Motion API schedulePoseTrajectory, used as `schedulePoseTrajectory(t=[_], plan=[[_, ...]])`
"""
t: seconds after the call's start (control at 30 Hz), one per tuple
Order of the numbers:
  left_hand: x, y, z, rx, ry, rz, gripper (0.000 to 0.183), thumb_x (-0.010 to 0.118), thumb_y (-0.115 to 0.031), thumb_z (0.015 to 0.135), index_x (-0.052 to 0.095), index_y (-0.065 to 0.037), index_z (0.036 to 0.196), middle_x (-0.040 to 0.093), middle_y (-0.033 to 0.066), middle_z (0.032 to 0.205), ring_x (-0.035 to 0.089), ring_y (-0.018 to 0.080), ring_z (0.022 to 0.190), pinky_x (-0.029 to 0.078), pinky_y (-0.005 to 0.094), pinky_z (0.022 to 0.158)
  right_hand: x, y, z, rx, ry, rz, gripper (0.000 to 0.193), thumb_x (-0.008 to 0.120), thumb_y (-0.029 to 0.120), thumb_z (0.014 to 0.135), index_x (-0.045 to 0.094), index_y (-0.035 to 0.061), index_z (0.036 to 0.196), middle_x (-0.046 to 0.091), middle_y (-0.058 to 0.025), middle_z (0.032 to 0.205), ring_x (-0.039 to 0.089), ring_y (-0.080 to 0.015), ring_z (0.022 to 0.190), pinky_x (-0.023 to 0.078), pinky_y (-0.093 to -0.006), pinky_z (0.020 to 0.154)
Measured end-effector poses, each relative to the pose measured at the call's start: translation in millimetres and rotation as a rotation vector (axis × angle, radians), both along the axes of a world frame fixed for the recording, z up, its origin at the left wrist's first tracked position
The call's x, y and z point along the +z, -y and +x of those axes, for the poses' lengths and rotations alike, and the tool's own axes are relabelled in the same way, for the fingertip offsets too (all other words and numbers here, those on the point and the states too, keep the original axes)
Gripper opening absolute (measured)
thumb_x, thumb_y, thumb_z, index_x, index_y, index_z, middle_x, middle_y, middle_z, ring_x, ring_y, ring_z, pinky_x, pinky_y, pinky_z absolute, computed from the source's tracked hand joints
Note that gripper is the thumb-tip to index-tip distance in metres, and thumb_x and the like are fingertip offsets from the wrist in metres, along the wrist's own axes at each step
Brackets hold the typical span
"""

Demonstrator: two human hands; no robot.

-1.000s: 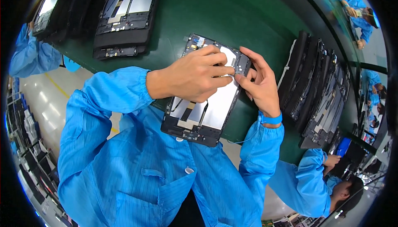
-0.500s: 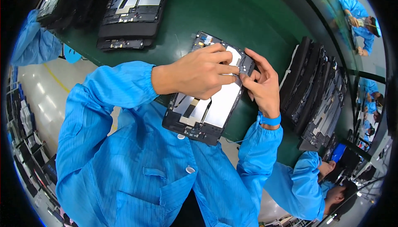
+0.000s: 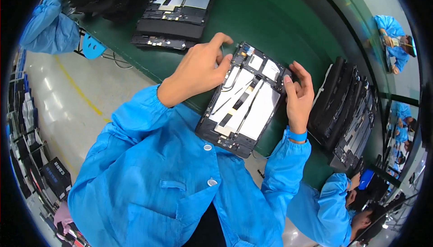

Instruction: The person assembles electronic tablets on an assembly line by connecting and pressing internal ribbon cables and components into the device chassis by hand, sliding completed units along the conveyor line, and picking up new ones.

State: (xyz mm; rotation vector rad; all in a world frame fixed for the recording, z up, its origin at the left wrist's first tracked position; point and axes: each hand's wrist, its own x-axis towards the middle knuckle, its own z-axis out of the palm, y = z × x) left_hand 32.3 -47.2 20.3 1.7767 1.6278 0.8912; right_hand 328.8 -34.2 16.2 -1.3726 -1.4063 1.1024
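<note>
An opened tablet (image 3: 266,107) rests tilted in front of me, its inner side up. White and silver panels, dark ribbon cables and small boards show inside its black frame. At its upper right corner my right hand (image 3: 299,100) grips the edge, thumb on top and fingers along the side. My left hand (image 3: 194,68) is beside the upper left edge, thumb tip close to the frame. Its index finger is spread away and slightly blurred, and I see nothing held in it; the other fingers are partly hidden. A blue band (image 3: 296,136) circles my right wrist.
The tablet lies over a green tabletop (image 3: 252,12) and its near edge. A stack of similar opened tablets (image 3: 178,14) stands at the far left, and a leaning row of them (image 3: 345,111) at the right. A co-worker's blue sleeve (image 3: 331,202) is at the lower right.
My left hand has moved off the tablet's middle to its upper left edge, uncovering the inside. The right hand stays at the upper right corner. The view has shifted a little.
</note>
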Motion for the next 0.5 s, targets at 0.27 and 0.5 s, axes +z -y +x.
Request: schedulePoseTrajectory(t=[0.27,0.5], plan=[[4,-3,-8,-0.106,0.430,0.038,0.031,0.073,0.003,0.099,0.064,0.000,0.128,0.075,0.0115,0.099,0.074,0.0198,0.083,0.057,0.0346,0.074,22,17,-40,-0.274,0.343,0.478,0.037,0.075,0.003,0.098,0.072,0.0040,0.135,0.072,-0.0043,0.106,0.051,-0.0059,0.071,0.040,-0.0242,0.060],[32,-5,-4,-0.441,0.394,0.380,0.024,0.081,0.001,0.096,0.069,0.001,0.118,0.076,0.0136,0.109,0.077,0.0239,0.098,0.063,0.0364,0.089,35,34,-91,0.547,-0.138,-0.322,0.020,0.072,0.014,0.109,0.079,-0.0040,0.107,0.071,-0.0016,0.078,0.062,-0.0086,0.068,0.050,-0.0266,0.062]])
